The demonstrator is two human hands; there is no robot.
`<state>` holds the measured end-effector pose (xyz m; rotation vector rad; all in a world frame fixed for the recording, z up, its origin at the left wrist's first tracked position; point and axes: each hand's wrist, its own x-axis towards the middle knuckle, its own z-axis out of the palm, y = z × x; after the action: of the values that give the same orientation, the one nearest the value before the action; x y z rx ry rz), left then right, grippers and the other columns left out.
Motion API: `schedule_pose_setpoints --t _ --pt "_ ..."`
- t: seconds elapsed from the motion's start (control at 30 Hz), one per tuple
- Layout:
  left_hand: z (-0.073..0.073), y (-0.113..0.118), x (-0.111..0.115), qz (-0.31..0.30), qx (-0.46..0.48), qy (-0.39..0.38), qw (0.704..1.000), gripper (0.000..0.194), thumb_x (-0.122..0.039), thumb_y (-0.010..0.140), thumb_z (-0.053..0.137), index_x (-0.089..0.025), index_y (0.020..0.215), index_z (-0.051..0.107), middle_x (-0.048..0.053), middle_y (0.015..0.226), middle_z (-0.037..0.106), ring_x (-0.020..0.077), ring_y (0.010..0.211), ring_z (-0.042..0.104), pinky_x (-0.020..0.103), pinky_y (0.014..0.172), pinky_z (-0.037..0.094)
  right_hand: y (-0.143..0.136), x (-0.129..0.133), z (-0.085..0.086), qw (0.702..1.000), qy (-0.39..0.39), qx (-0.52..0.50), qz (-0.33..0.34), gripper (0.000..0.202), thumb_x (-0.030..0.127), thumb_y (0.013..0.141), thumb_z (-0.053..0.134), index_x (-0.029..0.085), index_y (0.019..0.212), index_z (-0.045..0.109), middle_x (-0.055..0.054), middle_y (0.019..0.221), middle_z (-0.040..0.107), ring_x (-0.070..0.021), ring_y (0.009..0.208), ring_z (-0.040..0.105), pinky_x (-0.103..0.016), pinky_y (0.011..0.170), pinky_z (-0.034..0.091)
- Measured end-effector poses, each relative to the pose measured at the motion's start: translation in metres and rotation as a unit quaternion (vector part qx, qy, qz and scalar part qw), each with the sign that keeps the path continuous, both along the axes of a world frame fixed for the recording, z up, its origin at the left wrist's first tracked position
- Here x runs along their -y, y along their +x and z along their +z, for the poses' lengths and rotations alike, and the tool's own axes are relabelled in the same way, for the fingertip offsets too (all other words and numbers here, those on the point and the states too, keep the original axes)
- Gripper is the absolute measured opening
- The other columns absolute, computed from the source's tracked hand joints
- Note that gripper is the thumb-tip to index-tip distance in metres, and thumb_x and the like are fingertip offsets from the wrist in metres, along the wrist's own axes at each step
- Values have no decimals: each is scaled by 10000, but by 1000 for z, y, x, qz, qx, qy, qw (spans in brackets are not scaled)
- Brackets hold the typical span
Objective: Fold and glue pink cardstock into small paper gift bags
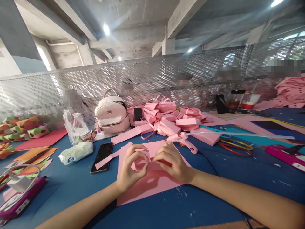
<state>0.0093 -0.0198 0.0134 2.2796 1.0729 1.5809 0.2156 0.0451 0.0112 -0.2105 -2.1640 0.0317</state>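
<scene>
The left hand (133,165) and right hand (172,162) are each pinching a small folded pink paper piece (140,166) between thumb and fingertips, probably to steady its edges. They are holding it over a flat pink sheet (131,195), perhaps serving as a work surface. A glue gun (179,138) is lying just beyond the right hand, presumably for easy reach. The blue bench (78,181) is carrying heaped pink paper (166,119) and a backpack (111,116); behind, a perforated screen (147,71) is standing beneath a concrete ceiling (133,19).
</scene>
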Motion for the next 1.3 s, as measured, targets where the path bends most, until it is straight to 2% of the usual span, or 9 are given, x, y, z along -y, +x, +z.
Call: schedule_pose_setpoints --t 0.37,0.9,0.97,1.07,1.13,1.3 --pt "0 0 1 -3 -6 2 1000 181 -55 805 637 -224 869 637 79 1145 602 256 1080 585 417 976 442 -1 3 3 1000 -15 -4 15 201 300 1046 447 229 976 622 -26 841 651 -196 781 546 -383 815 368" --pt "1 1 3 -9 -7 -6 1000 178 -55 820 621 -225 870 638 68 1177 578 246 1110 568 409 992 420 -1 3 2 1000 -12 -5 24 154 250 1034 471 222 979 612 -30 845 650 -195 782 541 -379 787 357" --pt "0 0 2 -11 -7 -4 1000 180 -84 834 635 -232 937 627 75 1207 570 256 1153 550 421 1017 409 -1 2 1 1000 -14 -5 22 138 235 1028 484 224 985 614 -30 850 653 -196 785 545 -380 787 358" --pt "0 -4 -1 -12 11 4 1000 301 -155 840 680 -239 1104 560 89 1227 559 264 1189 528 423 1025 416 1 -1 2 1000 -16 -8 15 112 196 1012 513 228 992 618 -27 865 664 -196 806 561 -378 798 365" --pt "0 -7 -4 -6 25 8 1000 342 -180 842 688 -235 1137 524 94 1216 556 262 1182 528 419 1016 421 3 -5 2 1000 -14 -13 5 110 175 1002 524 231 985 618 -25 865 667 -199 811 562 -373 791 370" --pt "0 -13 -10 10 23 16 1000 172 -134 848 640 -219 963 545 90 1173 560 262 1144 534 421 991 405 7 -16 3 999 -10 -33 -19 125 158 1000 515 232 967 610 -30 858 661 -212 827 554 -371 777 371"
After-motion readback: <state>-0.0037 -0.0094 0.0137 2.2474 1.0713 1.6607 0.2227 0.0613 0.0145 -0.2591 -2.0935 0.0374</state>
